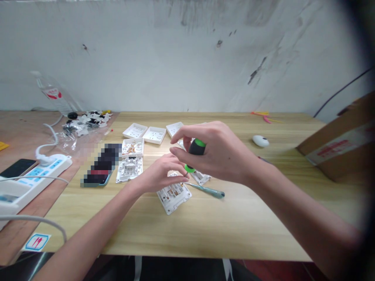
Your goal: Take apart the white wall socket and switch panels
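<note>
Well, from where I stand, the plate (pixel 175 200) lies skewed on the table (pixel 240 230), right under the fingers of the left hand (pixel 158 172). That hand is the nearer one, covering part of the plate's far side; its fingers are bent, but I can't tell whether they pinch anything. Above the plate's far right corner, the right hand (pixel 219 151) has its fingers wrapped round the green driver (pixel 197 147). The driver's long axis slants, its lower end running down and leftward toward the plate's far side, close by the left fingertips; its tip is hidden. Just right of the plate rests a teal screwdriver (pixel 210 191), thin end toward it. Left of the plate sits another plate (pixel 129 170), with a box of brass bits (pixel 133 147) just behind.
</note>
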Demonstrator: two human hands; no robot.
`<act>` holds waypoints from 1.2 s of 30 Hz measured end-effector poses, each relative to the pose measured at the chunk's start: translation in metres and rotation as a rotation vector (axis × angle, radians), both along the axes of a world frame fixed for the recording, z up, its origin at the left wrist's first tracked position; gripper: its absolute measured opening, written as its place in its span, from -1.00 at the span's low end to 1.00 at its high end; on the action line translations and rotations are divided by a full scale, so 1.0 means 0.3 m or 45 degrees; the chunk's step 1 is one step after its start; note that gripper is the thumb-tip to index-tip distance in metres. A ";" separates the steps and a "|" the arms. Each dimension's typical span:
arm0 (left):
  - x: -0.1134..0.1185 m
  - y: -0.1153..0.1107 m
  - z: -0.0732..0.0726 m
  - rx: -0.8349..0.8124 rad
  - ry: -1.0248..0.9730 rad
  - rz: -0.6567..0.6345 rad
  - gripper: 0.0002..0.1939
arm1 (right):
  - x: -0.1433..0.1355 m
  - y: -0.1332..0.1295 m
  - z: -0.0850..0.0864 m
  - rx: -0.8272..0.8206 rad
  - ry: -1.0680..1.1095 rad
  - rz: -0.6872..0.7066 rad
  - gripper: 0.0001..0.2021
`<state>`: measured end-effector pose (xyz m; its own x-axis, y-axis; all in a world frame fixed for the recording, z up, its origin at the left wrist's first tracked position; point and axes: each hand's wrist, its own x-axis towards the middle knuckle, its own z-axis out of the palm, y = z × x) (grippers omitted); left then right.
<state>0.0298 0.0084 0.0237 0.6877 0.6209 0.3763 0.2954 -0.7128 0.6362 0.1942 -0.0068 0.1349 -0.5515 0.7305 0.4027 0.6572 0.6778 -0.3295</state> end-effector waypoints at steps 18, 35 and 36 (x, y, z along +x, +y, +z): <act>0.017 0.008 -0.044 -0.024 -0.066 0.173 -0.76 | -0.004 0.011 -0.010 0.004 0.046 0.013 -0.87; 0.005 0.008 -0.040 -0.065 0.034 -0.021 -0.88 | 0.010 0.006 -0.003 -0.001 0.082 0.003 -0.87; 0.005 0.010 -0.042 -0.067 0.028 -0.008 -0.88 | 0.011 0.006 -0.003 -0.006 0.083 0.001 -0.87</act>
